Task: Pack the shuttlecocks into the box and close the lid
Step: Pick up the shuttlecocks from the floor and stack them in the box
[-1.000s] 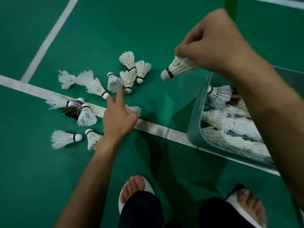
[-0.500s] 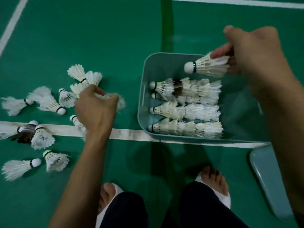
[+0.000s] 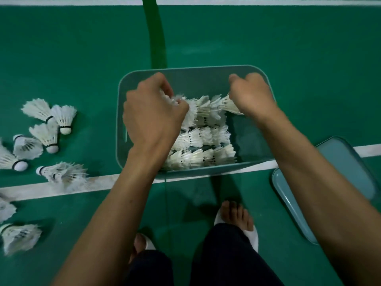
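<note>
**Box (image 3: 195, 68) part filled, lid (image 3: 340, 168) off**

The teal box stands open on the green court floor (image 3: 288, 38), its near wall crossing a white line (image 3: 103, 182). Inside, packed shuttlecocks (image 3: 202, 141) lie on their sides in rows, running from the middle of the box to the near wall. The right part of the box bottom is bare.

The left hand (image 3: 152, 112) is over the left half of the box, fingers curled round the feathers of a white shuttlecock (image 3: 175, 100) that sits against the far row. The right hand (image 3: 250, 93) is over the far right part of the box, clasping a second shuttlecock (image 3: 226, 104) by one end, its free end among the feathers of the far row.

The lid lies on the floor just right of the box, on the near side. Loose shuttlecocks (image 3: 49, 120) are scattered on the floor to the left of the box, some on the white line. Nearest of all, two feet in white slippers (image 3: 251, 234) and dark trouser legs (image 3: 226, 261) show between the forearms.
</note>
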`<state>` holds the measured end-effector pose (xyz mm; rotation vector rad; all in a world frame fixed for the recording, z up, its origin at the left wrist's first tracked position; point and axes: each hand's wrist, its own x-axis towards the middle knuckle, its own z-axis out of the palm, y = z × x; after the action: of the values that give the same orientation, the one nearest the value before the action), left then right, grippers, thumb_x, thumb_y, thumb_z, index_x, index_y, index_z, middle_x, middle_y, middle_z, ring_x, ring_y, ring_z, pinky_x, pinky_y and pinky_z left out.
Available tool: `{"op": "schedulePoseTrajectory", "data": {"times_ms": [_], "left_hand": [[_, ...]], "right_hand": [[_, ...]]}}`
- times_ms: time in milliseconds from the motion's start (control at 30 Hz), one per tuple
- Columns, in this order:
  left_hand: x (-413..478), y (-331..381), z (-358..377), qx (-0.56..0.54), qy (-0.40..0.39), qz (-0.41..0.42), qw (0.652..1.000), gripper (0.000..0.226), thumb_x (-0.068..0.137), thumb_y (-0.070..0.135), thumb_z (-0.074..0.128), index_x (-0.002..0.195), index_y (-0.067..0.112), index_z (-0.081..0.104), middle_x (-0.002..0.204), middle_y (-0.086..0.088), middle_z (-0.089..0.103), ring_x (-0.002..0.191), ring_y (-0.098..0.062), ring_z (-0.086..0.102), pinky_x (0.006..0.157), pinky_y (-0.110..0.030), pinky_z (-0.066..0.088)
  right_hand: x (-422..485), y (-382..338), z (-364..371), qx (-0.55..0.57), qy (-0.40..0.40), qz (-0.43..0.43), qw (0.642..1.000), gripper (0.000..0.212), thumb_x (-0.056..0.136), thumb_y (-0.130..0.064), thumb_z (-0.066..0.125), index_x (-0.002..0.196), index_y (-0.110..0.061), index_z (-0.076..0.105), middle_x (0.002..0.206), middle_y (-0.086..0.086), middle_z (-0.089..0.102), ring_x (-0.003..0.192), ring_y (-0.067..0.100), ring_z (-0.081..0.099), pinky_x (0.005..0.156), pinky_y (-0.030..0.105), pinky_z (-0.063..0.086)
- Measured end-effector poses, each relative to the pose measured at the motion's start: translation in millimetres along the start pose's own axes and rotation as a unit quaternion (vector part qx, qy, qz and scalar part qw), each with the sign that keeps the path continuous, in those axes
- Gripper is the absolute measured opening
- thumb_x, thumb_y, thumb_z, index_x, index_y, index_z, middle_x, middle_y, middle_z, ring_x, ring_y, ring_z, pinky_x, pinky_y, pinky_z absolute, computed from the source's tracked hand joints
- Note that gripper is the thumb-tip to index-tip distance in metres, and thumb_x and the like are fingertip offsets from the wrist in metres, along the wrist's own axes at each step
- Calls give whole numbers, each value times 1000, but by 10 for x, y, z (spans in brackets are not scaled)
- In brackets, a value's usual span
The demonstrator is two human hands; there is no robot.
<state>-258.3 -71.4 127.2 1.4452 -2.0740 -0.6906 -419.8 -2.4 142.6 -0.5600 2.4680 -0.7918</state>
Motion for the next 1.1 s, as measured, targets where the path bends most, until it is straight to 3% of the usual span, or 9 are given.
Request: {"op": "schedulePoseTrajectory", "data": {"times_ms": [233,367,433,533,633,733,800,933,1100], "left_hand": [[62,-78,233,93,-203,-7,975,33,67,28,83,98,25,74,86,-2,72,80,-27,67,65,-33,44],[131,-6,392,120,-299,30,946,46,68,26,83,112,29,71,95,1,70,86,-24,67,68,-32,46],[159,68,472,141,-325,82,931,54,69,27,83,121,30,68,99,2,67,95,-25,65,71,-33,44],[204,176,591,169,-363,138,906,60,71,29,84,128,28,65,110,-3,67,108,-28,63,73,-35,43],[237,218,654,194,-369,148,897,57,71,29,85,125,25,66,116,-6,67,106,-30,64,73,-37,46],[231,190,683,193,-363,148,899,60,71,28,85,128,26,65,117,-5,69,114,-30,63,75,-37,46],[214,171,689,189,-354,152,903,65,69,28,85,131,28,64,118,-5,70,119,-31,61,79,-38,46],[199,161,711,191,-339,159,907,69,70,28,84,134,31,61,118,-5,69,118,-31,61,77,-36,44],[200,130,732,170,-328,155,916,66,70,29,82,133,30,62,115,-2,70,116,-29,61,75,-35,42]], "right_hand": [[204,53,112,128,-40,72,988,63,98,-55,41,140,-8,50,130,8,64,95,17,58,103,50,49],[331,150,103,106,-9,50,993,47,96,-52,49,109,-9,59,116,11,68,101,23,63,98,51,52],[361,203,93,60,15,16,998,40,92,-45,54,91,-6,60,98,10,68,85,22,59,81,41,53],[392,243,61,-30,24,-32,999,26,88,-30,54,70,-17,41,66,3,38,61,23,35,54,33,29],[395,227,55,-75,7,-36,997,25,89,-28,50,71,-10,47,70,6,47,63,26,42,57,33,34],[458,249,107,5,-19,13,1000,40,88,-39,49,99,-3,63,105,15,71,90,29,65,85,42,57],[502,280,148,74,-36,46,996,41,87,-48,49,103,-13,64,112,14,72,100,27,66,96,52,55],[589,321,206,209,-68,97,971,58,97,-51,52,139,-11,53,108,7,71,100,22,63,91,42,54],[694,324,298,275,-118,142,943,77,78,-60,60,139,-14,54,115,7,69,114,31,62,93,44,52]]}}
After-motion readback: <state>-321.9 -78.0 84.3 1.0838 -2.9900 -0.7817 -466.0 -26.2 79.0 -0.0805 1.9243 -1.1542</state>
